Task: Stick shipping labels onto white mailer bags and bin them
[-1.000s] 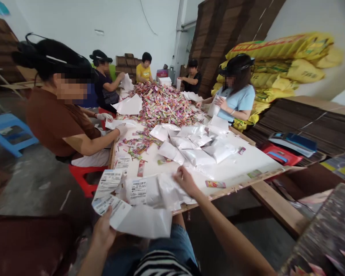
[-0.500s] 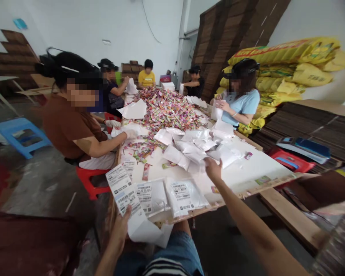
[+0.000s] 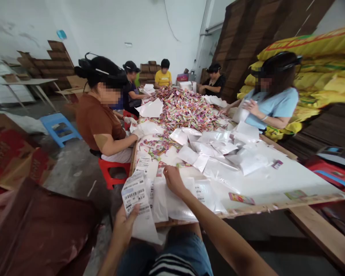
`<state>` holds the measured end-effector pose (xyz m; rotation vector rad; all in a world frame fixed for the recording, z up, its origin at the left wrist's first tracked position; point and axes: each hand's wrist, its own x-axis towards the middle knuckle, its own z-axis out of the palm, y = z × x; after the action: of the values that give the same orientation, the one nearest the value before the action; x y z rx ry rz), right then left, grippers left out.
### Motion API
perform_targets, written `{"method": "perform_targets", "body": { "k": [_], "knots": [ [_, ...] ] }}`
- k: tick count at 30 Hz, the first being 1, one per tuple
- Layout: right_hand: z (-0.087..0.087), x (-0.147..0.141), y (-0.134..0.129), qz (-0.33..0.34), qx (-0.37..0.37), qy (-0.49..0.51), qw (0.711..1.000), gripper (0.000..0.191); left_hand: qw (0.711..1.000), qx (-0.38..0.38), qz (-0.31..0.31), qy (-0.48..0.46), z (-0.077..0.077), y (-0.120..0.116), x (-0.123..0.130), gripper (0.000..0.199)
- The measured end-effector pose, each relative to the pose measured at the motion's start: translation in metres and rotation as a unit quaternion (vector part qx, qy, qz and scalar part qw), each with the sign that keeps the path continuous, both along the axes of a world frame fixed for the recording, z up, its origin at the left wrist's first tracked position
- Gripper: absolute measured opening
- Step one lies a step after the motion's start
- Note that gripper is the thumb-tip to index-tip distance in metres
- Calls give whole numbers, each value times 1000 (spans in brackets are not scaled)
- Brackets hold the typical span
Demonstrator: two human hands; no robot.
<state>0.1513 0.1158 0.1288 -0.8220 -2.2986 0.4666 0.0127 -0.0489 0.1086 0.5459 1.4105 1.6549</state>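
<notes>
My left hand grips a strip of printed labels at the table's near left corner, thumb on top. My right hand is over the near edge of the table, above white packets lying flat; its fingers are bent together, and whatever they may hold is too small to make out. Beyond it lies a heap of filled white packets. Farther back is a large pile of small colourful sachets, with a few scattered toward me.
A person in brown sits at the left on a red stool; a person in light blue is at the right. Others sit at the far end. A blue stool and yellow sacks stand around.
The view has turned left. My right hand has moved from the white packet heap leftward to the near packets. The label strip in my left hand is now more upright and bunched.
</notes>
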Motion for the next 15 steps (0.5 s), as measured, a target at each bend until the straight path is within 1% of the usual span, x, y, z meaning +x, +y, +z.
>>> {"method": "perform_targets", "body": {
  "k": [1,2,3,4,5,6,7,8,9,10,11,12,13,15],
  "knots": [
    [3,6,-11,24,-25,37,999,41,1000,-10,-15,16,-2,-2,0,55],
    [6,13,-23,66,-46,60,995,48,999,-17,-30,30,-5,-4,1,51],
    [9,19,-36,114,-57,66,990,51,998,-24,-47,37,-6,-5,2,49],
    [9,23,-49,153,-57,60,985,46,997,-30,-64,26,-6,-6,4,47],
    [7,25,-62,166,-50,54,983,35,995,-35,-87,-14,-4,-6,6,48],
    [3,25,-74,152,-40,56,986,25,989,-38,-117,-81,0,-5,8,49],
    [-2,24,-84,132,-28,62,989,21,975,-41,-145,-165,4,-5,9,49],
    [-7,23,-92,121,-14,65,990,20,953,-49,-167,-250,10,-4,10,49],
    [-10,21,-99,126,1,61,990,19,928,-61,-183,-320,15,-2,10,48],
    [-10,21,-104,141,21,50,989,17,910,-73,-186,-364,18,1,10,47],
    [-5,23,-108,159,42,41,986,15,907,-89,-163,-379,20,4,9,43],
    [3,27,-110,170,55,42,983,13,916,-105,-117,-370,20,8,6,40],
    [15,32,-109,174,50,57,982,13,927,-117,-61,-350,18,12,2,40],
    [44,47,-98,147,-1,142,979,14,946,-114,56,-299,10,20,-10,45]
  ]
}}
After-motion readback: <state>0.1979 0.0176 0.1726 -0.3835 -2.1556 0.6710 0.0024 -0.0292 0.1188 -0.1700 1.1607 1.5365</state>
